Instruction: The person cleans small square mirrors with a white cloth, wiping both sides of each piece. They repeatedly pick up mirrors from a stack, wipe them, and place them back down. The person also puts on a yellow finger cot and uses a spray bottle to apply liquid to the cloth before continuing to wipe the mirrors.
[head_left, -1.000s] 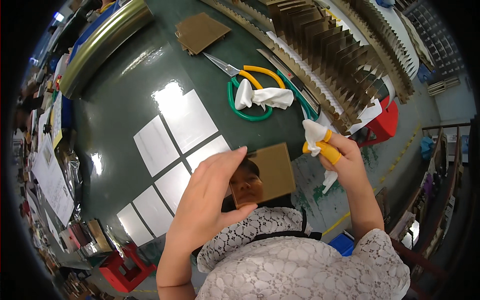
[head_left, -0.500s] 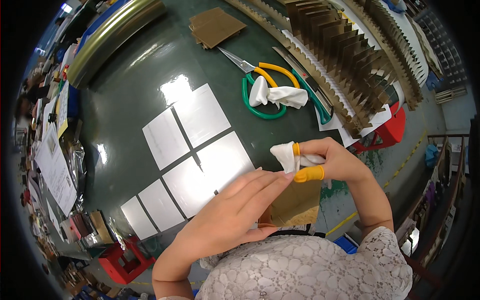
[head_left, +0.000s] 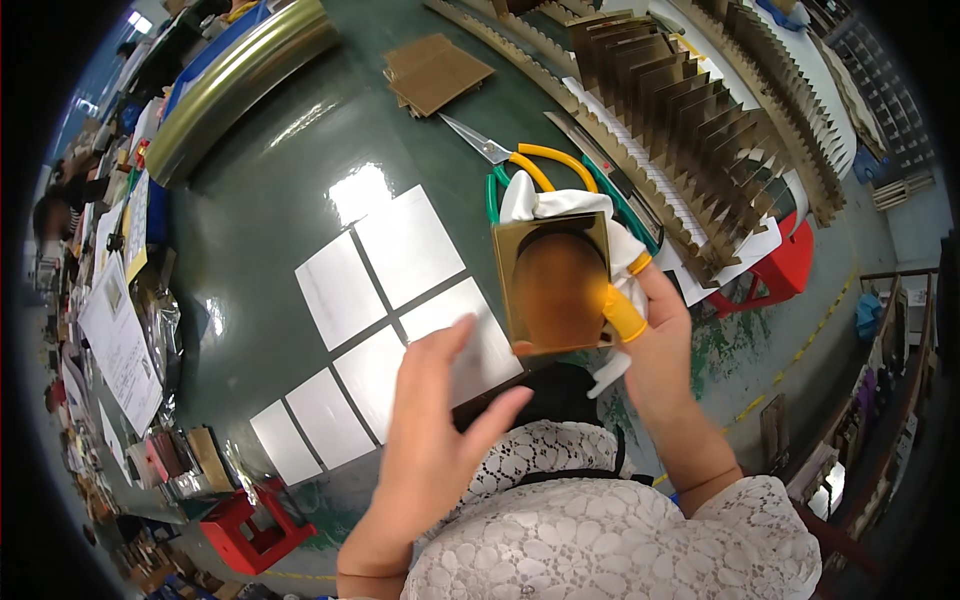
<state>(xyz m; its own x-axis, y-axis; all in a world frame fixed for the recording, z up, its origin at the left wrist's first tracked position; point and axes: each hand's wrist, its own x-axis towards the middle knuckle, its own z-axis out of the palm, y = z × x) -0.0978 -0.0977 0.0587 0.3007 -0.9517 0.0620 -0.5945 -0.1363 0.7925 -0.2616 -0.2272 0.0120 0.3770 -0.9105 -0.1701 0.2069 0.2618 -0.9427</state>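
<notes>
My right hand (head_left: 660, 335), with yellow finger cots on its thumb and forefinger, grips a square gold mirror-like plate (head_left: 510, 318) by its right edge. A white cloth (head_left: 627, 250) is bunched in the same hand, partly behind the plate. My left hand (head_left: 430, 410) hovers left of the plate and apart from it, thumb and fingers spread, holding nothing. Beneath and beyond it lie several white rectangular sheets (head_left: 410, 245) set edge to edge with narrow gaps. Past the plate, scissors (head_left: 485, 143) with yellow and green handles lie partly under another white cloth (head_left: 560, 203).
A stack of brown square plates (head_left: 437, 73) lies at the far side of the green table (head_left: 270, 200). Notched racks (head_left: 690, 110) holding thin upright plates stand at the far right. A gold roll (head_left: 240, 85) is far left, with red stools (head_left: 255, 530) below.
The gold plate has been raised and tilted up into view by my right hand. My left hand has come away from it to the left, its fingers spreading.
</notes>
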